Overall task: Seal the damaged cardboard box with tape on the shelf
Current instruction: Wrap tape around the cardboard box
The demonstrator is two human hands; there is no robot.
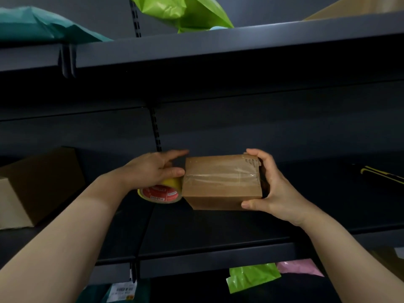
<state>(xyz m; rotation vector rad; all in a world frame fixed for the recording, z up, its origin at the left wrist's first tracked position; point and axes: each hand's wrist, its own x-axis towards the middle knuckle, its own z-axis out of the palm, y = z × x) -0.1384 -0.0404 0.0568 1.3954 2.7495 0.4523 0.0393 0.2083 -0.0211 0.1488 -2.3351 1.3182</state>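
**Position.** We find the cardboard box (220, 189) standing on the dark shelf (214, 250), set back from the front lip. A strip of clear tape (220, 177) runs along its top from the right end to the left edge.

**Hands.** The right hand (275, 189) clamps the right end. Its thumb is on the near lower corner and its fingers hook over the far upper corner, where the cardboard looks crushed. The left hand (153, 169) holds the tape roll (161, 194) from above, tight against the box's left face. The thumb bears on the left top edge and the index finger juts out straight. We cannot tell how the remaining fingers lie behind the roll.

**Risks, in our judgement.**
- Drawing the roll down the left face could drag the box sideways if the right hand slackens, which would skew the strip.
- The laid strip looks rippled, so trapped air may weaken the bond.
- The crushed corner sits under the right fingers, so it could go untaped.
- We see no cutter, and tearing the tape by hand may lift the end already stuck down.
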